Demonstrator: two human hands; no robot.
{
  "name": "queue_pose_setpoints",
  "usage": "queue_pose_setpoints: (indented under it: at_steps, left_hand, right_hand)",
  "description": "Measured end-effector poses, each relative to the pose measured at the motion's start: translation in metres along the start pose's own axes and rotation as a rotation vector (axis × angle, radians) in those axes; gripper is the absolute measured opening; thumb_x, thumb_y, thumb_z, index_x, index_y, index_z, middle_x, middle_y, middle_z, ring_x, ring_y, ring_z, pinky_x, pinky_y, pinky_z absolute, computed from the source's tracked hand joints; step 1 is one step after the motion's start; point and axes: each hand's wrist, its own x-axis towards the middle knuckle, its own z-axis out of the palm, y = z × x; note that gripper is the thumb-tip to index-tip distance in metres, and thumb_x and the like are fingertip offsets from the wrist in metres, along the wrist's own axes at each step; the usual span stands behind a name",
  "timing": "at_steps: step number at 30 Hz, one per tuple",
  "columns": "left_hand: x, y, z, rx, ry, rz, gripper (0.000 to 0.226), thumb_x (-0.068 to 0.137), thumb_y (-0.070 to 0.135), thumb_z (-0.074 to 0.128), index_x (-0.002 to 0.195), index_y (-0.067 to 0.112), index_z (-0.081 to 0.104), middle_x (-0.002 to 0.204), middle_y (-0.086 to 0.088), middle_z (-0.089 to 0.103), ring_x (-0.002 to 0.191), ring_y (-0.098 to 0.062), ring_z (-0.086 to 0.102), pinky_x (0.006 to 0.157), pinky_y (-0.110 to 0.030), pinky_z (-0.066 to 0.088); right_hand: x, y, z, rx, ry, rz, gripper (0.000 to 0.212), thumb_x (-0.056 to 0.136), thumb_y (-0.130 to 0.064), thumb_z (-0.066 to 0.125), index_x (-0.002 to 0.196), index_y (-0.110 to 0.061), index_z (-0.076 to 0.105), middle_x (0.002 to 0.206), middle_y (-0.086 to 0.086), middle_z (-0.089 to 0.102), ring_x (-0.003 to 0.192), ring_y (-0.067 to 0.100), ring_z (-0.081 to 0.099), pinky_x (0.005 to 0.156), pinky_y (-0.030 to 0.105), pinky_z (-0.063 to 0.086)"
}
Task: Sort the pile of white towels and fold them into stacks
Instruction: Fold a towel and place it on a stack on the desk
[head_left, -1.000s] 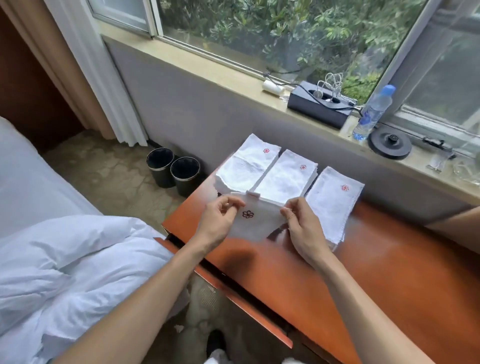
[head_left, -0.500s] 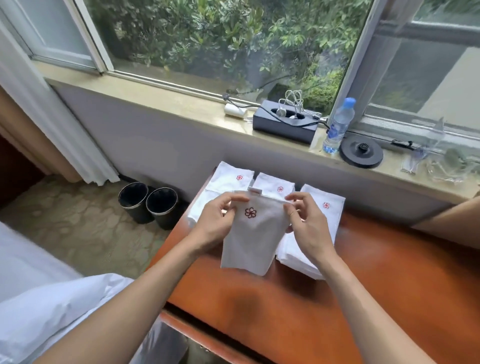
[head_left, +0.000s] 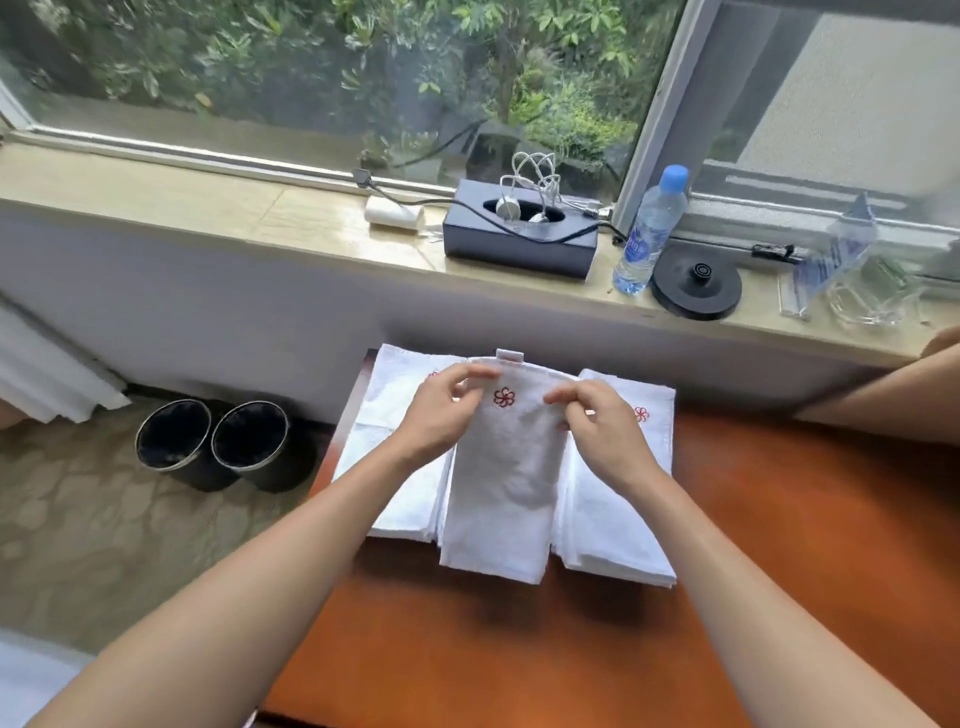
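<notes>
Our left hand (head_left: 436, 415) and right hand (head_left: 602, 431) pinch far corners of the folded towel (head_left: 501, 488) (long axis near-far), above the towel stacks (head_left: 613, 519).

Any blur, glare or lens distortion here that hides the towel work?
Head view: soft window daylight, no glare on the held towel; wide-angle lens slightly bows the windowsill; left hand fingertips slightly motion-blurred; towel's flower emblem sharp; faint shadow on the table beneath.

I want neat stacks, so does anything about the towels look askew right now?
Nothing much. The folded towel that the left hand and right hand pinch lies parallel to the left stack and right stack; only its small tab sticks out past the far edge.
</notes>
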Motion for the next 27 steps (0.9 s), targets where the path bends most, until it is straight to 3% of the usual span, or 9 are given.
queue_pose_setpoints:
  at_steps: [4,7,9,11,14,16,19,22,27]
  left_hand:
    - [0.038,-0.018,-0.002,0.021,-0.084,-0.024,0.041,0.095,-0.007,0.050,0.123,0.013,0.072,0.120,-0.004,0.073,0.087,-0.002,0.066,0.091,-0.029,0.057]
    - [0.064,-0.035,0.003,0.016,-0.172,-0.033,0.044,0.094,-0.010,0.048,0.129,0.009,0.068,0.125,-0.008,0.069,0.078,0.011,0.063,0.080,-0.013,0.052]
    - [0.081,-0.049,0.010,0.045,-0.214,-0.036,0.045,0.093,-0.010,0.050,0.131,0.009,0.066,0.128,-0.008,0.067,0.072,0.013,0.060,0.076,-0.009,0.047]
    - [0.090,-0.063,0.016,0.078,-0.246,-0.045,0.046,0.093,-0.009,0.052,0.132,0.010,0.065,0.132,-0.007,0.064,0.075,0.008,0.058,0.078,-0.013,0.047]
    - [0.102,-0.080,0.017,0.136,-0.279,-0.051,0.049,0.093,-0.007,0.054,0.138,0.010,0.061,0.139,-0.006,0.060,0.109,-0.017,0.062,0.098,-0.031,0.049]
    - [0.110,-0.088,0.017,0.209,-0.305,-0.022,0.054,0.092,-0.005,0.056,0.144,0.010,0.055,0.144,-0.004,0.054,0.128,-0.021,0.055,0.108,-0.033,0.044]
    - [0.119,-0.094,0.022,0.294,-0.394,0.022,0.067,0.091,-0.005,0.057,0.155,0.009,0.041,0.154,-0.003,0.041,0.140,-0.011,0.039,0.112,-0.014,0.028]
    - [0.128,-0.099,0.026,0.295,-0.425,0.028,0.076,0.087,-0.007,0.056,0.158,0.012,0.036,0.149,0.008,0.033,0.134,-0.002,0.033,0.098,0.007,0.018]
    - [0.138,-0.108,0.029,0.313,-0.427,0.028,0.084,0.087,-0.009,0.051,0.162,0.015,0.025,0.156,0.011,0.023,0.143,-0.003,0.025,0.096,0.010,0.012]
  right_hand:
    - [0.029,0.016,0.016,-0.075,0.008,0.034,0.031,0.096,-0.002,0.056,0.107,-0.024,0.075,0.109,0.000,0.062,0.095,0.003,0.056,0.084,0.016,0.047]
    - [0.052,0.033,0.024,-0.136,-0.013,0.058,0.033,0.096,-0.004,0.059,0.125,-0.016,0.070,0.112,-0.006,0.055,0.097,-0.008,0.053,0.087,0.007,0.038]
    - [0.063,0.050,0.029,-0.160,-0.064,0.118,0.042,0.096,-0.008,0.060,0.137,-0.017,0.062,0.126,-0.006,0.051,0.105,-0.006,0.050,0.096,0.013,0.038]
    - [0.065,0.068,0.036,-0.173,-0.136,0.165,0.052,0.096,-0.012,0.060,0.147,-0.020,0.052,0.138,-0.008,0.042,0.112,-0.007,0.047,0.100,0.016,0.038]
    - [0.067,0.084,0.054,-0.229,-0.209,0.170,0.066,0.093,-0.016,0.063,0.155,-0.024,0.039,0.147,-0.009,0.030,0.113,-0.002,0.046,0.099,0.020,0.040]
    - [0.070,0.089,0.061,-0.287,-0.234,0.178,0.076,0.091,-0.018,0.066,0.159,-0.025,0.030,0.153,-0.012,0.022,0.120,0.009,0.048,0.101,0.030,0.044]
    - [0.078,0.092,0.063,-0.368,-0.251,0.199,0.085,0.090,-0.019,0.067,0.162,-0.025,0.022,0.161,-0.011,0.012,0.133,0.018,0.045,0.101,0.038,0.048]
    - [0.086,0.092,0.063,-0.422,-0.245,0.207,0.090,0.089,-0.019,0.066,0.164,-0.026,0.015,0.164,-0.013,0.006,0.139,0.022,0.044,0.095,0.042,0.052]
    - [0.095,0.090,0.069,-0.462,-0.228,0.186,0.093,0.091,-0.016,0.065,0.165,-0.025,0.009,0.169,-0.011,-0.002,0.146,0.023,0.039,0.098,0.042,0.051]
